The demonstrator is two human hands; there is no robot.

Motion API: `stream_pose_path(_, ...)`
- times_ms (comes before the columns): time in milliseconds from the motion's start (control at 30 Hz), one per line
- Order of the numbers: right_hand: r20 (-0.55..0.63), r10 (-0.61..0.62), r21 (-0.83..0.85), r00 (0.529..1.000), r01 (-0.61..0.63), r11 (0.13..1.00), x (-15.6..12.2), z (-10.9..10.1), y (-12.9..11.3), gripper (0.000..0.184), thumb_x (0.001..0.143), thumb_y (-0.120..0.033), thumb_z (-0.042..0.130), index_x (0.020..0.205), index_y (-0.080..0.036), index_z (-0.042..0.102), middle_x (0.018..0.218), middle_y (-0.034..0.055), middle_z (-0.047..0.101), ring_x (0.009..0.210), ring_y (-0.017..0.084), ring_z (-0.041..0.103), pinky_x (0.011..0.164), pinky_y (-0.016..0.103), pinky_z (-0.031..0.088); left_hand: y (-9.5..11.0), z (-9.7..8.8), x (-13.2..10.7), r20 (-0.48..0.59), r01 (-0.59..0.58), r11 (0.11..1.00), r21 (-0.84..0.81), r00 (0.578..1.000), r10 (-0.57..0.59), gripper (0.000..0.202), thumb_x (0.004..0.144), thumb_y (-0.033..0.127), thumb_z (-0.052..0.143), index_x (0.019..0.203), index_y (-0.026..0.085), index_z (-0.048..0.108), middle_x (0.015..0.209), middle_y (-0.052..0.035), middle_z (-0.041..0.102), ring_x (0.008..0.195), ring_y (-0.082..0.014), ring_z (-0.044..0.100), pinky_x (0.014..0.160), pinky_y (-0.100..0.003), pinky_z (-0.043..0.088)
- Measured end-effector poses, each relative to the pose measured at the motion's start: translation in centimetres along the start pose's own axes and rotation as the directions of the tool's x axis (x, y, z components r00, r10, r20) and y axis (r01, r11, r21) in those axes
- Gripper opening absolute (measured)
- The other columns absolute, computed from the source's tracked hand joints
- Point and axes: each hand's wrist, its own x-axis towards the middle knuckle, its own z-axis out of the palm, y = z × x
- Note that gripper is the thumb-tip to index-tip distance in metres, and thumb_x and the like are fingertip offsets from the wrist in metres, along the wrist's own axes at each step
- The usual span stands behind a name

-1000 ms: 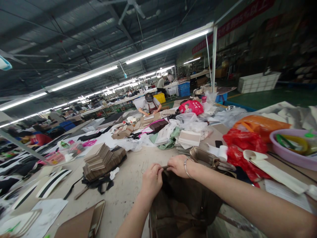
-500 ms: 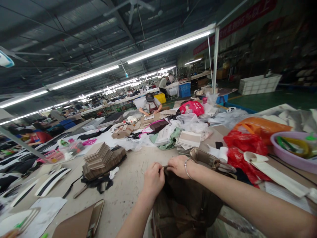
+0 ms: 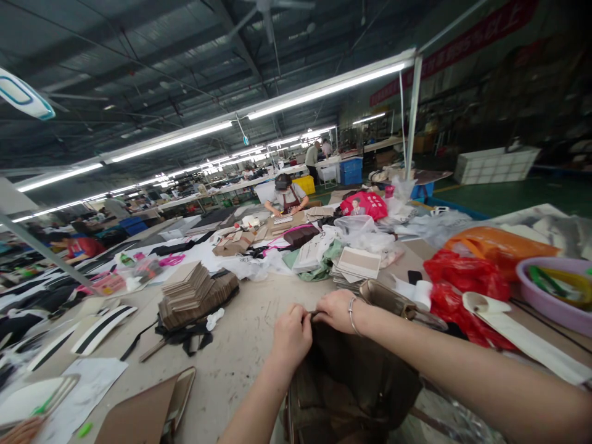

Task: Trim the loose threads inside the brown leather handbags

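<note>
While your left hand (image 3: 292, 333) and right hand (image 3: 335, 309) pinch the upper edge of the dark brown fabric piece (image 3: 356, 382), closed and nearly meeting, its body drops below them at the near side of the counter (image 3: 245, 336). You have stacked brown panels (image 3: 197, 296) to your left, and a red plastic bag (image 3: 467, 277) near a purple basin (image 3: 541, 306) to your right.

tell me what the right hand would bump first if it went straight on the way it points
Most likely the left hand, just beyond the right hand's fingertips; both grip the edge of the brown material, so depth looks similar, though one view leaves that uncertain.
</note>
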Motion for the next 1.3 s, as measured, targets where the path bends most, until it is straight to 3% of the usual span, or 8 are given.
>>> stream_pose_path(300, 0.034, -0.042, -0.011, 0.999, 0.042, 0.999, 0.5, -0.7, -0.5, 0.037, 0.088, -0.037, 0.036, 0.084, -0.018, 0.067, 0.084, 0.0085, 0.068, 0.079, 0.020, 0.061, 0.067, 0.026, 0.042, -0.4, 0.0, 0.2, 0.012, 0.013, 0.997, -0.079, 1.000, -0.012, 0.013, 0.079, 0.014, 0.044, 0.070, 0.018, 0.050, 0.073, -0.0019, 0.055, 0.071, -0.0134, 0.054, 0.066, -0.024, 0.041)
stream_pose_path(467, 0.021, -0.075, 0.032, 0.997, 0.074, 0.997, 0.7, -0.2, 0.4, 0.040, 0.089, -0.042, 0.033, 0.087, -0.021, 0.067, 0.086, 0.0063, 0.068, 0.081, 0.019, 0.061, 0.066, 0.026, 0.041, -0.6, 0.2, 0.2, 0.023, 0.019, 0.995, -0.099, 1.000, -0.017, 0.013, 0.081, 0.015, 0.043, 0.071, 0.018, 0.051, 0.074, -0.0021, 0.055, 0.073, -0.0134, 0.054, 0.067, -0.025, 0.041)
stream_pose_path(600, 0.005, -0.088, 0.055, 0.996, 0.088, 0.995, 0.7, -0.1, 0.5, 0.038, 0.086, -0.047, 0.038, 0.102, -0.024, 0.063, 0.091, 0.0056, 0.067, 0.084, 0.020, 0.060, 0.066, 0.027, 0.041, -0.7, 0.1, 0.2, 0.017, 0.010, 0.993, -0.114, 1.000, -0.008, 0.013, 0.081, 0.014, 0.044, 0.071, 0.018, 0.051, 0.074, -0.0020, 0.055, 0.072, -0.0132, 0.054, 0.066, -0.024, 0.041)
stream_pose_path(800, -0.025, -0.110, 0.080, 0.994, 0.112, 0.991, 0.9, 0.0, -0.2, 0.029, 0.086, -0.032, 0.040, 0.093, -0.021, 0.066, 0.087, 0.0056, 0.068, 0.080, 0.019, 0.061, 0.065, 0.026, 0.040, -1.3, -0.4, -0.3, 0.021, 0.070, 0.963, -0.261, 0.998, -0.067, 0.003, 0.077, 0.016, 0.052, 0.076, 0.018, 0.053, 0.078, -0.0017, 0.060, 0.078, -0.0147, 0.057, 0.072, -0.028, 0.045)
stream_pose_path(933, -0.031, -0.100, 0.103, 0.994, 0.103, 0.989, 0.8, -0.1, 0.0, 0.026, 0.085, -0.029, 0.043, 0.091, -0.020, 0.066, 0.085, 0.0060, 0.068, 0.079, 0.019, 0.060, 0.065, 0.025, 0.040, -2.1, -0.2, -0.8, 0.075, 0.231, 0.819, -0.525, 0.971, -0.226, 0.035, 0.069, 0.018, 0.062, 0.101, 0.019, 0.047, 0.104, -0.0054, 0.061, 0.087, -0.0146, 0.061, 0.081, -0.031, 0.048)
stream_pose_path(1033, -0.040, -0.116, 0.129, 0.992, 0.121, 0.984, 0.7, 0.0, 0.4, 0.024, 0.085, -0.028, 0.044, 0.091, -0.020, 0.066, 0.086, 0.0052, 0.067, 0.080, 0.018, 0.060, 0.067, 0.025, 0.040, -2.2, -0.2, -0.7, 0.178, 0.305, 0.790, -0.532, 0.952, -0.248, 0.055, 0.061, 0.018, 0.070, 0.111, 0.018, 0.047, 0.112, -0.0082, 0.060, 0.097, -0.0180, 0.060, 0.089, -0.033, 0.045)
stream_pose_path(1133, -0.074, -0.139, 0.144, 0.988, 0.149, 0.978, 0.7, 0.6, 1.0, 0.024, 0.085, -0.028, 0.044, 0.088, -0.020, 0.066, 0.084, 0.0048, 0.067, 0.078, 0.018, 0.059, 0.066, 0.025, 0.040, -1.9, -0.6, -0.3, 0.235, 0.363, 0.833, -0.418, 0.929, -0.287, 0.043, 0.062, 0.021, 0.068, 0.104, 0.016, 0.058, 0.101, -0.0074, 0.067, 0.096, -0.0207, 0.060, 0.089, -0.035, 0.045)
stream_pose_path(1300, -0.139, -0.184, 0.174, 0.973, 0.207, 0.963, 0.7, 1.6, 1.9, 0.024, 0.086, -0.028, 0.044, 0.086, -0.019, 0.066, 0.080, 0.0040, 0.066, 0.074, 0.017, 0.058, 0.066, 0.026, 0.041, -1.4, -1.0, 0.0, 0.251, 0.332, 0.869, -0.366, 0.935, -0.252, 0.020, 0.070, 0.024, 0.059, 0.087, 0.021, 0.068, 0.089, -0.0011, 0.070, 0.084, -0.0188, 0.063, 0.079, -0.031, 0.047)
